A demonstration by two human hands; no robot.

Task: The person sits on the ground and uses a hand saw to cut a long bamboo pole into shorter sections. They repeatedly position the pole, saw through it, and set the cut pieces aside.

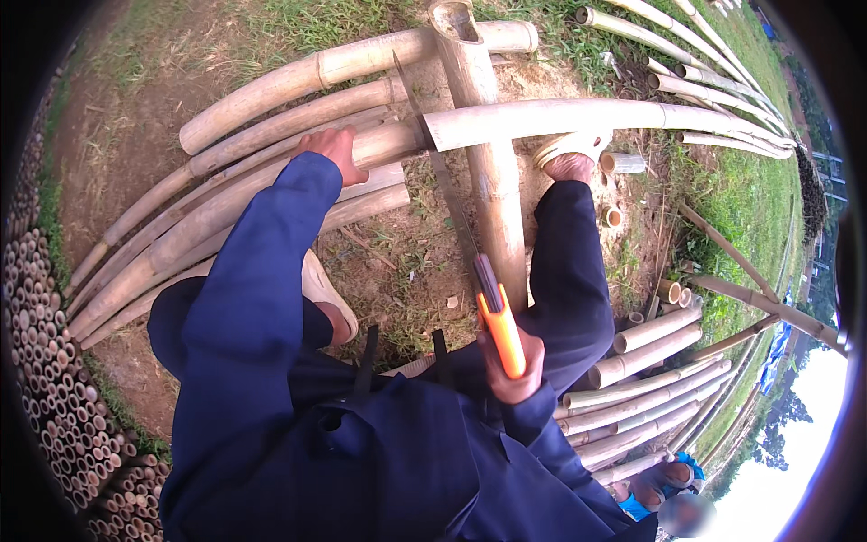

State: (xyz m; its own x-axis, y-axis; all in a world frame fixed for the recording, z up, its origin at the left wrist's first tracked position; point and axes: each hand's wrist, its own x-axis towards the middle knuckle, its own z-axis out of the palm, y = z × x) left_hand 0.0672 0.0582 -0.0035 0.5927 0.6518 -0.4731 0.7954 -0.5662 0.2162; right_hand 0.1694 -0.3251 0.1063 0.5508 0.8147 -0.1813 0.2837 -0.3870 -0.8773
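My right hand (pixel 515 366) is closed around the orange handle of a hand saw (pixel 452 203). Its long blade runs forward and a little left, lying across a pale bamboo pole (pixel 560 120) where the pole's colour changes. Just left of the blade, my left hand (pixel 330 152) grips the same bamboo pole from above. That pole rests across a thick upright-lying bamboo log (pixel 492 190) with an open, cut end at the far side. My right foot, in a light sandal (pixel 564 144), is up against the pole to the right of the log.
Long bamboo poles (pixel 307 77) lie at the far left. Cut bamboo lengths (pixel 650 348) are piled at the right, with short offcuts (pixel 623 163) nearby. Stacked bamboo ends (pixel 68 388) line the left edge. Another person (pixel 659 483) is at the lower right. More poles (pixel 713 86) lie on grass.
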